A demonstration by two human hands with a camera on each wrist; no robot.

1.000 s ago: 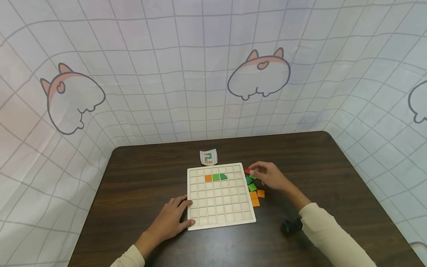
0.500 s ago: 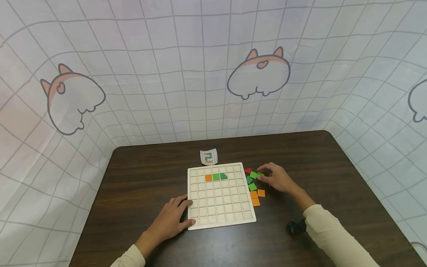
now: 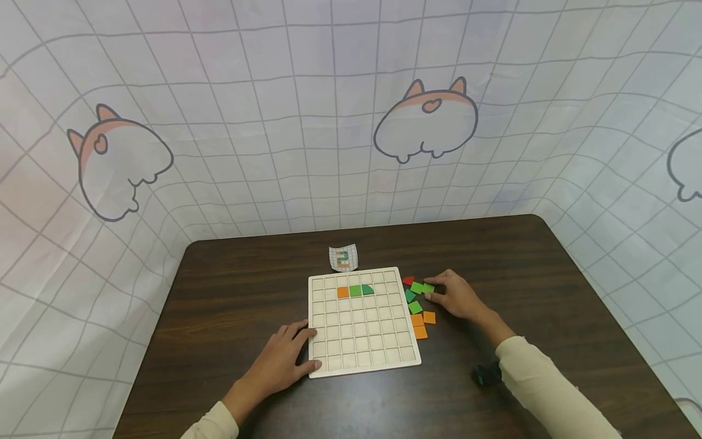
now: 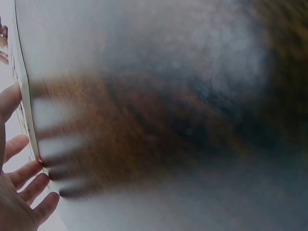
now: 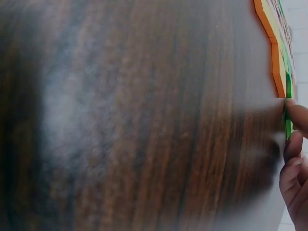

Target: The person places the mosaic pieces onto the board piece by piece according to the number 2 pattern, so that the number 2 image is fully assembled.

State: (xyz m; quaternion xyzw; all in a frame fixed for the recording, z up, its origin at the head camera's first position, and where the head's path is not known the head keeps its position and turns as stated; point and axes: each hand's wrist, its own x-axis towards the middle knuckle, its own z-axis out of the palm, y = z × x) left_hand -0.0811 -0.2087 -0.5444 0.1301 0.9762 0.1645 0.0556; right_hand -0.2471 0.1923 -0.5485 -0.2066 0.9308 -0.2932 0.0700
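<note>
A cream grid board [image 3: 356, 341] lies on the dark table. An orange square tile [image 3: 342, 292], a green square tile [image 3: 355, 291] and a dark green tile with a curved side [image 3: 367, 289] sit in a row in its upper cells. My left hand [image 3: 280, 360] rests at the board's left edge, fingers spread, with thumb and index fingertips on the rim. Right of the board, my right hand [image 3: 457, 296] pinches a light green tile [image 3: 428, 288] between thumb and index finger, low at the table. The right wrist view shows these fingers [image 5: 297, 115] on the green tile's edge.
Beside the board's right edge lie a red tile [image 3: 408, 280], several green tiles [image 3: 415, 307] and several orange tiles [image 3: 419, 332]. A small printed pattern card [image 3: 343, 258] lies behind the board. A black object [image 3: 485, 375] is near the right forearm. Patterned cloth [image 3: 307, 152] surrounds the table.
My right hand has moved right from beside the red tile to the outer light green tile, and its thumb and finger have closed in on it. The left hand has stayed still.
</note>
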